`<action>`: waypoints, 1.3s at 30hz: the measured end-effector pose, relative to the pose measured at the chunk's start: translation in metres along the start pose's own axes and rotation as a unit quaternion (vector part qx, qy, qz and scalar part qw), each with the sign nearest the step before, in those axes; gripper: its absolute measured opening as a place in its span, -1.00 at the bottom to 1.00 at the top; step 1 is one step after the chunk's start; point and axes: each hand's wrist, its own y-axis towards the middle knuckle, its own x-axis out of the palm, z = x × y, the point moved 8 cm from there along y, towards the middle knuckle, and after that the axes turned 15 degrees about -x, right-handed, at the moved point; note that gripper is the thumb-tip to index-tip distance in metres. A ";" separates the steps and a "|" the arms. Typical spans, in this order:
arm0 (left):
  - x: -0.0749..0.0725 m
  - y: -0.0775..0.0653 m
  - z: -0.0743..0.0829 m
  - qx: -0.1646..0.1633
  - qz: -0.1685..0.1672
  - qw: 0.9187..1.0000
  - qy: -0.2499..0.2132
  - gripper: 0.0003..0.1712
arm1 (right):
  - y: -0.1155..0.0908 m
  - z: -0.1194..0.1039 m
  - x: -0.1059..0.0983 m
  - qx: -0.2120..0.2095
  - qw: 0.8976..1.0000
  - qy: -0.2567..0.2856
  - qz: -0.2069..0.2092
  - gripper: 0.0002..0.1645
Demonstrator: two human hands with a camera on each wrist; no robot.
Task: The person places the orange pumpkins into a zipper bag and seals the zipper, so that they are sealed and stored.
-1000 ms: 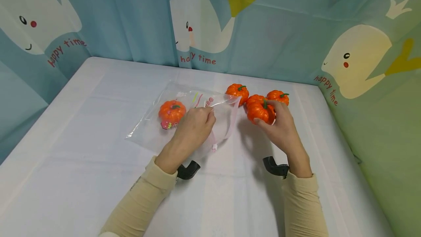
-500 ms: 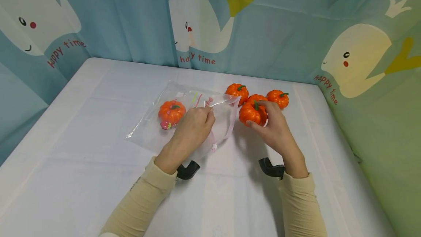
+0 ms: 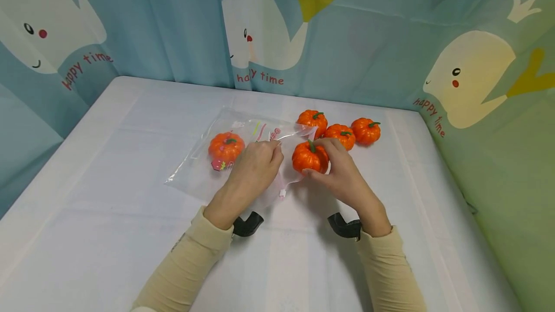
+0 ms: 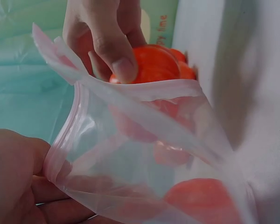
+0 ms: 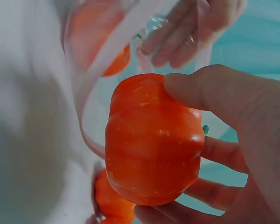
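Note:
My right hand (image 3: 344, 175) grips a small orange toy pumpkin (image 3: 310, 158) with a green stem, thumb on one side and fingers on the other. It is right at the mouth of a clear zip bag (image 3: 195, 172) with a pink zip edge. My left hand (image 3: 257, 167) pinches the bag's edge, and in the left wrist view the mouth gapes wide. Inside the bag lies another pumpkin (image 3: 226, 147), seen through the printed plastic. In the right wrist view the held pumpkin (image 5: 151, 140) fills the middle, with the pink edge just behind it.
Three more pumpkins stand in a cluster behind my right hand: a left one (image 3: 313, 122), a middle one (image 3: 340, 136) and a right one (image 3: 366, 131). The white table (image 3: 108, 249) meets a blue whale-print curtain (image 3: 368, 37) at its back edge.
My right hand has carried the pumpkin leftward from the cluster to the bag's mouth, uncovering the middle pumpkin behind. My left hand and the bag have stayed put.

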 end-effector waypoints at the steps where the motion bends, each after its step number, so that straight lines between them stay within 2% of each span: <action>1: 0.000 0.000 0.000 0.000 0.000 1.000 0.000 -0.60 | 0.001 -0.001 0.002 -0.004 1.000 0.000 -0.001 -0.31; 10: 0.002 0.001 -0.002 -0.014 -0.017 1.000 -0.008 -0.62 | 0.005 -0.005 0.021 -0.016 1.000 0.008 -0.022 -0.32; 13: 0.002 0.001 -0.003 -0.019 -0.025 0.999 -0.016 -0.64 | 0.005 -0.006 0.023 -0.020 0.999 0.024 -0.026 -0.39; 19: 0.002 0.000 -0.004 -0.019 -0.032 0.999 -0.024 -0.62 | 0.003 -0.002 0.023 0.003 0.998 0.065 -0.027 -0.58; 28: 0.002 0.000 -0.002 -0.016 -0.038 0.999 -0.034 -0.60 | 0.006 -0.002 0.031 -0.006 0.999 0.030 -0.024 -0.65; 34: 0.002 -0.001 -0.001 -0.020 -0.052 0.997 -0.047 -0.60 | 0.008 -0.007 0.042 -0.015 0.999 0.049 -0.020 -0.62; 39: -0.001 -0.001 0.000 -0.016 -0.048 0.997 -0.065 -0.59 | 0.010 -0.008 0.048 -0.024 0.999 0.048 -0.006 -0.56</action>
